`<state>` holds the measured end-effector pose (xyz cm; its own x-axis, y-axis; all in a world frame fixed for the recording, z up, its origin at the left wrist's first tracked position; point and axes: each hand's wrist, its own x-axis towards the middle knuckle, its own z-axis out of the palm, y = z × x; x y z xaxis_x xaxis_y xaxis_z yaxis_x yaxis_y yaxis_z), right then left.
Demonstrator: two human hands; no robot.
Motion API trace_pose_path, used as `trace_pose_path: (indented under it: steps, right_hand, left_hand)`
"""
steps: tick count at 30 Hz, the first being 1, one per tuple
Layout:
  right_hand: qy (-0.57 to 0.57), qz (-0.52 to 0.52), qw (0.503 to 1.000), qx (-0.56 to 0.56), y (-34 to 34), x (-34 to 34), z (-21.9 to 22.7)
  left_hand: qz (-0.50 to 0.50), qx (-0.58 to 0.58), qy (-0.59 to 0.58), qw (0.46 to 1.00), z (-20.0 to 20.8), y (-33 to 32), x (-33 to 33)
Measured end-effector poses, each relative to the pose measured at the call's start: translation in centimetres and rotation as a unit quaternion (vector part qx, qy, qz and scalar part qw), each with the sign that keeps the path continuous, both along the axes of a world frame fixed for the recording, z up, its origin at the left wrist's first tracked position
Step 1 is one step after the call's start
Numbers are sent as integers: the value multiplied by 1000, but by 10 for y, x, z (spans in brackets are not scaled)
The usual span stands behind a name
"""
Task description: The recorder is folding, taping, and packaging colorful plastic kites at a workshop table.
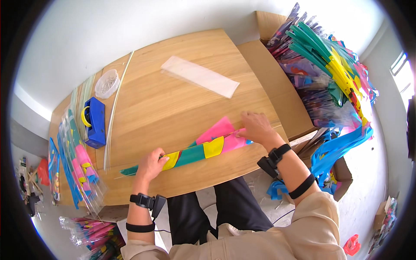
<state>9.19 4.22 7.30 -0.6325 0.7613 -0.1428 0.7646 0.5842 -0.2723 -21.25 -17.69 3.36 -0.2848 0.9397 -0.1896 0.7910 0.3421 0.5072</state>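
Grasping a long folded fabric strip in both hands, over the near side of the bench. Stretched slantwise between the hands, showing green, yellow and pink patches, with a pink flap jutting out on the far side, just left of the right hand. Pinching near the green end with the left hand, thumb and fingers closed on the fabric, leaving a green tip poking out to the left. Gripping the pink end with the right hand, fingers bent down onto the cloth. Cannot tell whether resting on the wood or lifted slightly above. Wearing black straps on both forearms.

Laid out beyond the left hand: thin pale rods, a blue tape dispenser with a yellow roll, and, farther off, a clear tub. Placed well left of the left hand: plastic-sleeved fabric packs. Lying ahead, well apart from both hands: a flat translucent sleeve. Set beyond the right hand: a cardboard box with plastic-wrapped bundles, topped by a green and yellow bundle. Trailing down to the right of the right hand: blue strips.
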Motion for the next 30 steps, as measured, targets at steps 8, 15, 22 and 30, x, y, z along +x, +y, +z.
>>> trace_pose_path:
  steps: [8,15,22,30]
  right_hand:
    - [64,195,976,69,4,-30,-38]
    - [185,244,936,173,-45,-8,-29]
    - [20,183,929,320,-70,-13,-44]
    - [326,13,945,-19,-79,-43,53]
  left_hand:
    - [28,-101,-24,994,1,17,-7]
    - [27,-113,6,993,5,19,-3]
    - [-10,224,152,963,25,20,18]
    - [160,383,-181,892,52,-8,81]
